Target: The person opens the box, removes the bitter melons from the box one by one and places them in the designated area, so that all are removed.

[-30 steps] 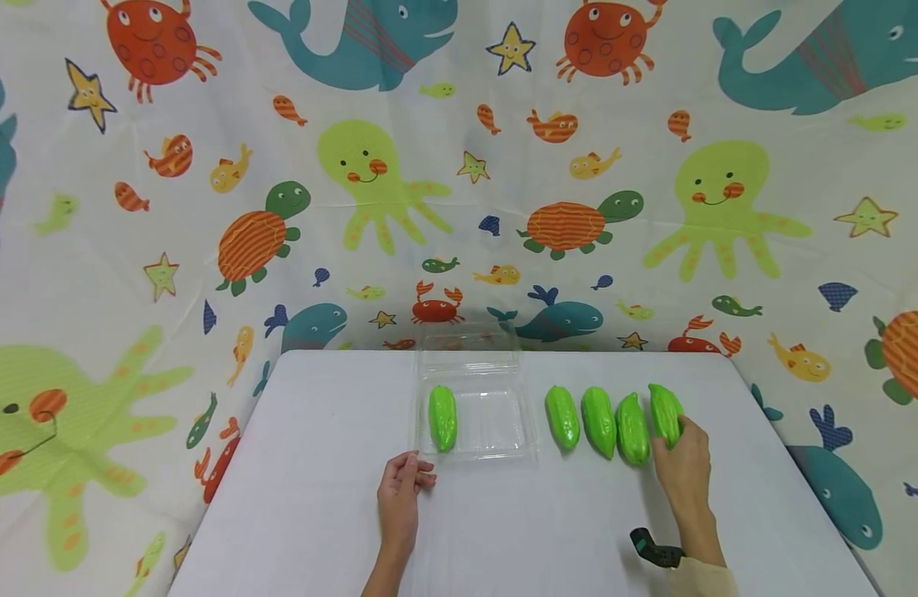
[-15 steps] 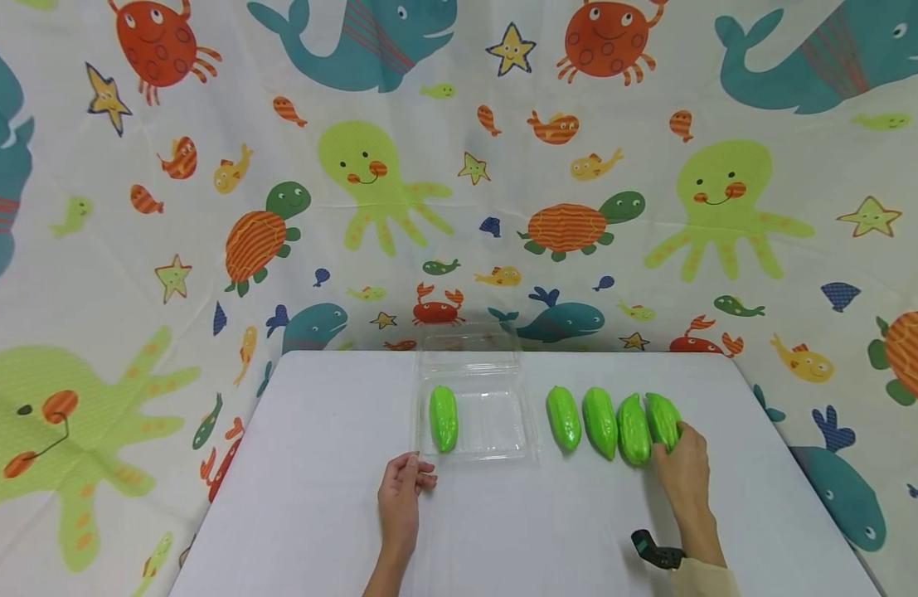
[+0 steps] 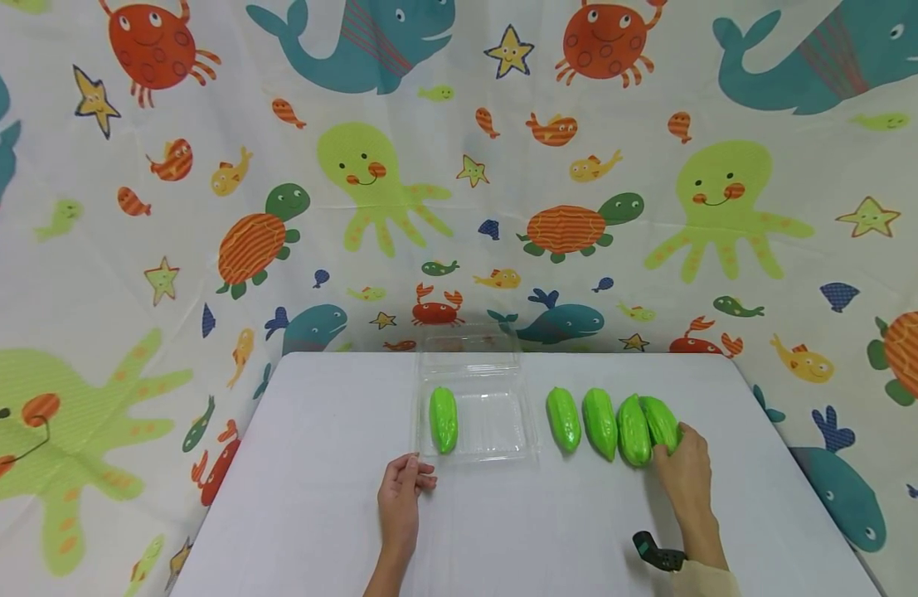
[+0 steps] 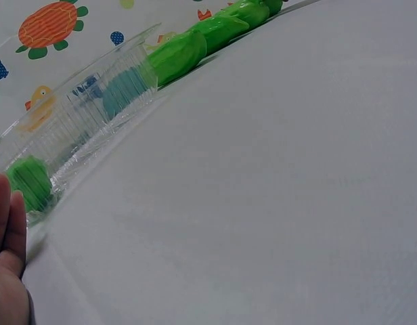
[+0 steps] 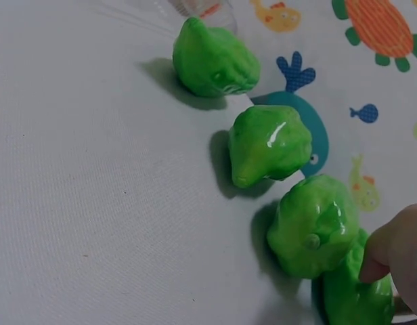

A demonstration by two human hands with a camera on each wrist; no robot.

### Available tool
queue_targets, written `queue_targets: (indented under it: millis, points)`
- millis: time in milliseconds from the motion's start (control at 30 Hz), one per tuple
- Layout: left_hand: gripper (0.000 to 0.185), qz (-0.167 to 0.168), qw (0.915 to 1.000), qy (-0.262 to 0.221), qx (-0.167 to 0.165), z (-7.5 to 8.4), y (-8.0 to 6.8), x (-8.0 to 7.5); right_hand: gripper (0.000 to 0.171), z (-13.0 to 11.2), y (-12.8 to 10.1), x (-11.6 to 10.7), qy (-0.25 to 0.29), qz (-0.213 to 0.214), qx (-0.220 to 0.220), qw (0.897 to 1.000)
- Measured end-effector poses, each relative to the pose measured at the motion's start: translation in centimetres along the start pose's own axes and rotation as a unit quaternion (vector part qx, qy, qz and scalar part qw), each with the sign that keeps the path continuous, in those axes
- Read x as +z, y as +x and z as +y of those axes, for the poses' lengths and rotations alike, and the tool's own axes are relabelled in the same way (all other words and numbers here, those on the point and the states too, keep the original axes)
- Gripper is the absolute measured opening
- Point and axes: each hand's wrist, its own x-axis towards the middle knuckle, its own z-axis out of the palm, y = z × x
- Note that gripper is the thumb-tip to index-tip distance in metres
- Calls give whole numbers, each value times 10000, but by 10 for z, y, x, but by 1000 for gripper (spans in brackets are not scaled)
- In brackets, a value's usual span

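With its thumb and fingers, my right hand (image 3: 682, 464) grips the near end of the rightmost green bitter melon (image 3: 658, 419), which lies tilted against its neighbour (image 3: 633, 431). The thumb (image 5: 391, 250) also shows in the right wrist view. Two more bitter melons, one (image 3: 599, 423) nearer the hand and one (image 3: 563, 419) farther left, complete the row. A clear plastic container (image 3: 496, 423) stands with its lid (image 3: 469, 340) folded back and one bitter melon (image 3: 444, 419) in its left side. My left hand (image 3: 400, 497) rests by the container's front left corner, fingers loosely bent, holding nothing visible.
The white table (image 3: 317, 464) ends at the back against a hanging cloth (image 3: 429, 207) printed with sea animals. A dark device (image 3: 656, 551) is strapped at my right wrist.
My right hand has brought the rightmost bitter melon down and left, closing the gap to its neighbour. The left hand and the container have stayed put.
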Motion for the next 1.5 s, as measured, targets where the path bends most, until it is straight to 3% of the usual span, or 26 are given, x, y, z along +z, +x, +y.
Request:
queue_targets:
  millis: [467,833,1200,1500]
  points:
    - [37,28,9999,84,48,-5,-6,1,59,-3,-3,-6,62,102,-104,9999]
    - [36,54,9998,129,136,-8,-6,0,52,-16,-5,-12,277,730,-439,9960]
    - [34,20,9999,30,142,-7,-5,0,50,-32,-7,-16,390,1021,-550,9925]
    - [35,-15,9998,32,175,-7,-5,-1,48,-44,-12,-16,536,1451,-928,9836]
